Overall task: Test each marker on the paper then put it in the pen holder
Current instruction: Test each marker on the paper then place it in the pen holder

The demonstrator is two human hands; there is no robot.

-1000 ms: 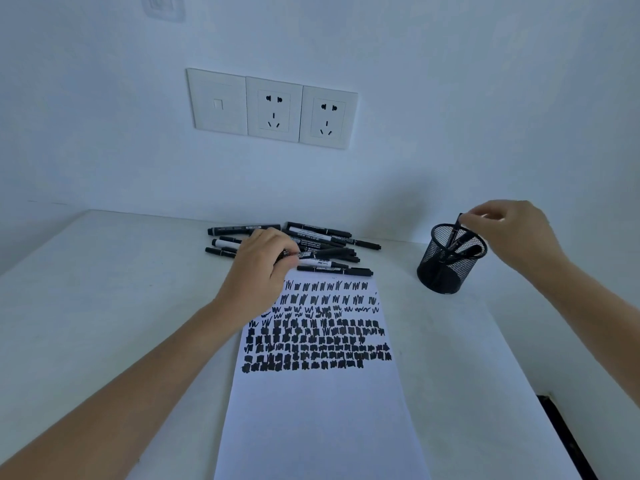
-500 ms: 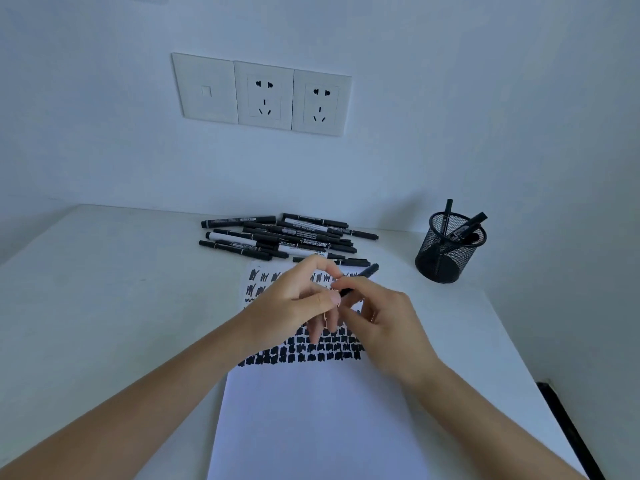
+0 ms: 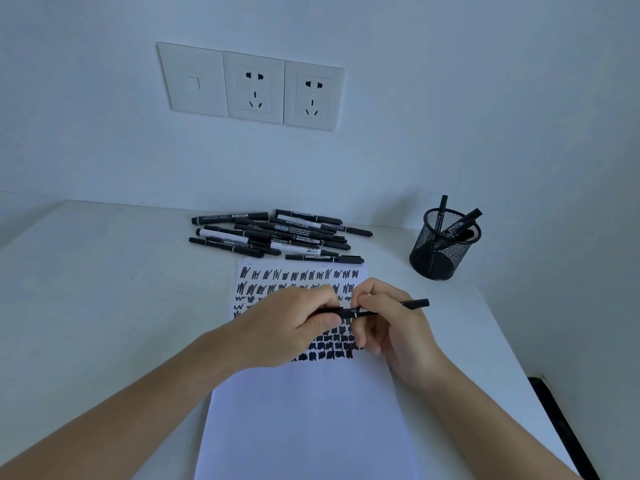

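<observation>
The paper [image 3: 304, 427] lies nearest me, bare at its near end. Above its scribbled rows I hold one marker [image 3: 414, 304] in both hands: my left hand [image 3: 287, 327] curls round its left end and my right hand [image 3: 394, 327] pinches the barrel. The marker's long axis runs left to right, nearly level, with the free end pointing right. I judge I am uncapping it. Next I need a straight pull apart, then tip onto bare paper. Beyond lies the pile of markers [image 3: 277, 233], with the pen holder [image 3: 440, 258] far right.

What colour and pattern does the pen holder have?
The pen holder is black wire mesh; the head view shows it.
</observation>
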